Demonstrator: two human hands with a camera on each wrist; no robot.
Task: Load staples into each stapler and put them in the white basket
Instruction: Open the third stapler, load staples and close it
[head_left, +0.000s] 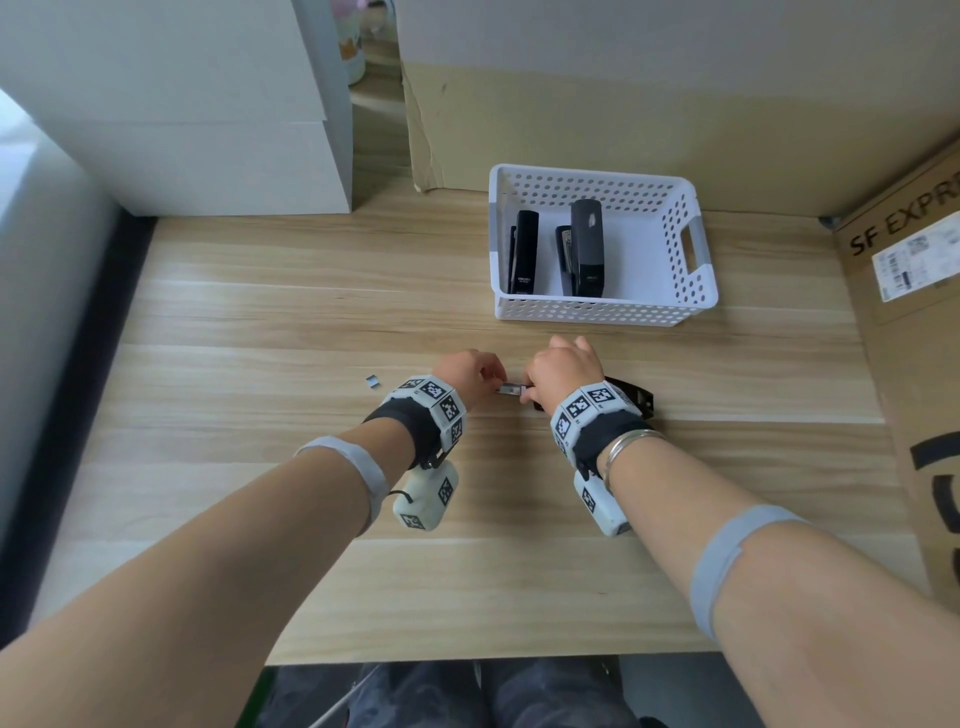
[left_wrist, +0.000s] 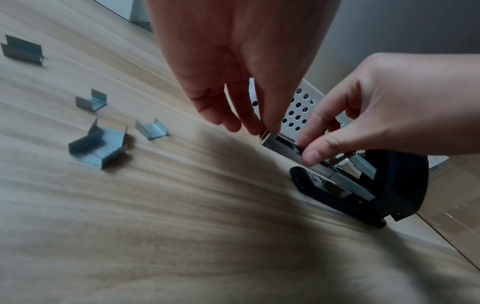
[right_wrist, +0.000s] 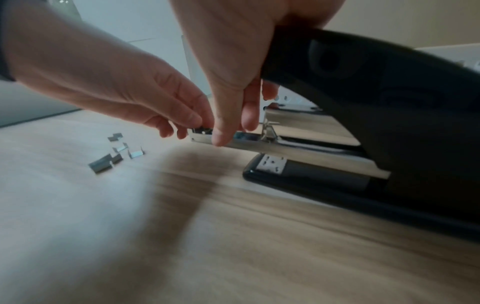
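Fingertips first. Our left hand (left_wrist: 233, 67) has its fingers curled down onto the front end of the bright metal staple channel (left_wrist: 281, 147), pinching it there. We cannot tell whether a strip of staples sits under those fingertips. Our right hand (left_wrist: 384, 115) pinches the same channel just behind, thumb on its near wall, fingers over the top. In the right wrist view that palm also bears against the raised black plastic lid of the large black stapler (right_wrist: 376, 127), holding it open. The stapler's base lies flat on the pale wood-grain table (head_left: 311, 571).

Step in hand, as we judge it: loading the third stapler, staples going into or being seated in the open channel. Next move calls for seating the strip flat between the channel walls, then closing the lid without tipping the strip, and lifting the stapler into the basket.

Loose grey staple strips (left_wrist: 100, 147), several short pieces, lie on the table just left of our hands.

White perforated plastic basket (head_left: 701, 291) stands beyond the hands, near. Inside: a slim black stapler (head_left: 524, 252) at left and a grey-and-black stapler (head_left: 586, 249) beside it. Room remains at the right side.
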